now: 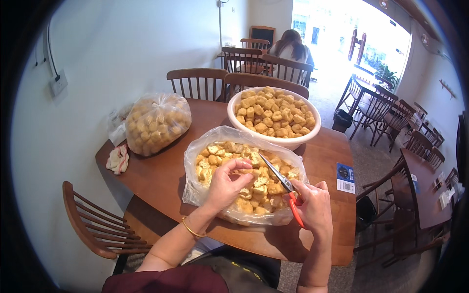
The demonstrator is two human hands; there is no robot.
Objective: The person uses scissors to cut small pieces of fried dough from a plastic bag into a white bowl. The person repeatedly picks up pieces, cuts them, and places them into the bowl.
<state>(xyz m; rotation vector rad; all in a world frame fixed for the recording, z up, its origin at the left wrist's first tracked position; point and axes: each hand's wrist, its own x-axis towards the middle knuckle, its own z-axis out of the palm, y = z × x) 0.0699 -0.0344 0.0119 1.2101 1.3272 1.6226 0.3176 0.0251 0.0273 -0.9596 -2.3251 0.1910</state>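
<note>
My right hand (313, 205) grips a pair of scissors (278, 175) with red handles; the blades slant up and left over a clear plastic bag (195, 191). Fried tofu puffs (259, 190) fill the bag, many cut open with pale insides showing. Over the bag's middle, my left hand (227, 184) is closed in a pinch close to the blades. Whatever lies between its fingertips blends with the puffs behind, so I cannot make it out. Beyond the bag stands a white basin (312, 134) heaped with whole tofu puffs (273, 112).
A tied bag of puffs (159, 122) and a crumpled cloth (117, 159) lie on the table's left. A printed card (345, 178) lies near its right edge. Wooden chairs (97, 224) stand around. A person (292, 51) sits at a far table.
</note>
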